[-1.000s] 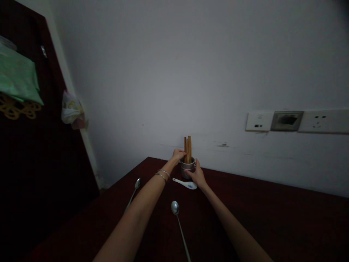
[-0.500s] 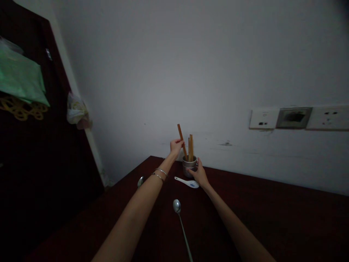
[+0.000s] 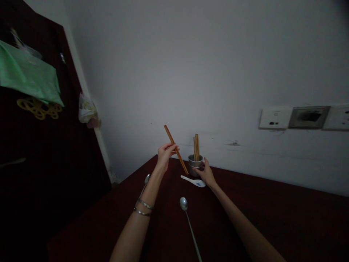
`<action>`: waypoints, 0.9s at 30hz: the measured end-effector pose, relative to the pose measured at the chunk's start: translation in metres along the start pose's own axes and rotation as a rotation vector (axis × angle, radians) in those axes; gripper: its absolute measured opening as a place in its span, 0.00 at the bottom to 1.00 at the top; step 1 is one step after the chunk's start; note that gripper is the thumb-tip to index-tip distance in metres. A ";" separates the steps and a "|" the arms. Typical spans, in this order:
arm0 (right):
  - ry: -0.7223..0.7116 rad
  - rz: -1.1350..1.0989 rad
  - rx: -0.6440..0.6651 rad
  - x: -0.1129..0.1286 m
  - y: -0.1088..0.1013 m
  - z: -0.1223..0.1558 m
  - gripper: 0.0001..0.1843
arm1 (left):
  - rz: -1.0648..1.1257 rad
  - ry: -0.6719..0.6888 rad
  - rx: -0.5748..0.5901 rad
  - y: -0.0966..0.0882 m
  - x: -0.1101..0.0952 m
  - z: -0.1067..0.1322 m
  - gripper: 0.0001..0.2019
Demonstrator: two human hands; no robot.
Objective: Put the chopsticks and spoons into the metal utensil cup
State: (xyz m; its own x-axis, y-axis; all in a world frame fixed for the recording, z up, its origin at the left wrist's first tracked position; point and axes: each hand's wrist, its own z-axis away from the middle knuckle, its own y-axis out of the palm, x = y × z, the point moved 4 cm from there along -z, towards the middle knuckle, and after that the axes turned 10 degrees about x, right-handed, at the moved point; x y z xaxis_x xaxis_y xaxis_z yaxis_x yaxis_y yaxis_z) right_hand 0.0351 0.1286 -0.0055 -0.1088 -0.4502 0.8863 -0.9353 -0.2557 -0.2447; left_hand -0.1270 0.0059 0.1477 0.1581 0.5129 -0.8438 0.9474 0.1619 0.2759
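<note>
Dim room. Pale wall (image 3: 191,72) behind a dark red-brown table (image 3: 272,218). Landmark: a small metal cup (image 3: 195,164) standing upright at the table's far edge, close to the wall.

Thing in hand: a wooden chopstick (image 3: 177,151), held in the air to the left of the cup. It was tilted, with the top end up and away from the cup and the bottom end down near the cup's left side, clear of the rim. Could not tell whether it was one stick or two pressed together.

Handling (judgement): light, stiff, smooth and thin. Likely to twist or slip in a loose pinch, and to roll if laid flat. The best hold is at or just above the middle, between thumb and fingertips.

Left hand (image 3: 165,154): raised left of the cup with the wrist bent back, pinching the chopstick near its middle between thumb and fingertips. The forearm rose steeply from the lower frame, with two thin bracelets (image 3: 143,208) on it.

Right hand (image 3: 207,174): low on the table to the right of the cup, with the fingers curled against the cup's wall and gripping it. The arm was stretched out nearly straight.

Around the cup:
- More chopsticks (image 3: 196,146) stood upright inside it.
- A white spoon (image 3: 194,180) with a blue mark lay just in front.
- A long metal spoon (image 3: 188,222) lay nearer the person.
- A second metal spoon (image 3: 145,182) lay to the left, partly behind the left forearm.
- Wall sockets (image 3: 275,118) were well to the right and higher up.
- Far to the left, a green cloth (image 3: 29,76) and a plastic bag (image 3: 87,111) hung by dark furniture.
</note>
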 end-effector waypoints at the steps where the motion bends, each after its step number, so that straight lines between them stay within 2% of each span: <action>1: 0.004 0.012 0.002 0.001 0.000 0.000 0.54 | -0.003 -0.015 -0.003 -0.004 0.001 0.002 0.11; 6: 0.045 0.026 -0.001 -0.002 -0.003 0.001 0.56 | -0.055 -0.042 -0.025 -0.017 0.003 0.000 0.12; 14: 0.049 0.031 0.010 -0.005 -0.001 0.004 0.54 | -0.131 -0.092 0.005 -0.023 0.016 -0.005 0.11; 18: 0.113 0.101 0.023 0.006 -0.013 0.002 0.55 | -0.153 -0.134 0.030 -0.025 0.017 -0.003 0.12; 20: 0.165 0.197 0.063 0.021 -0.028 -0.003 0.52 | -0.166 -0.150 0.065 -0.025 0.016 -0.002 0.12; 21: 0.177 0.255 0.082 0.033 -0.037 -0.006 0.47 | -0.170 -0.158 0.084 -0.024 0.014 -0.002 0.12; 24: 0.096 0.275 0.050 0.082 -0.056 -0.008 0.26 | -0.167 -0.176 0.153 -0.018 0.008 0.001 0.13; 25: 0.055 0.199 0.097 0.099 -0.053 -0.006 0.20 | -0.160 -0.180 0.174 -0.015 0.006 0.002 0.13; 27: 0.023 -0.027 0.262 0.128 -0.035 0.003 0.15 | -0.140 -0.185 0.207 -0.008 0.002 0.004 0.14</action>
State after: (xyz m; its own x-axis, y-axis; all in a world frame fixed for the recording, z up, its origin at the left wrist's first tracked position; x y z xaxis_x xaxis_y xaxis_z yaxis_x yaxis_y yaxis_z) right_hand 0.0549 0.0772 0.1158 -0.0954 -0.4211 0.9020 -0.8189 -0.4820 -0.3116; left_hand -0.1326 0.0024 0.1416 0.0518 0.3329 -0.9415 0.9971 0.0350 0.0673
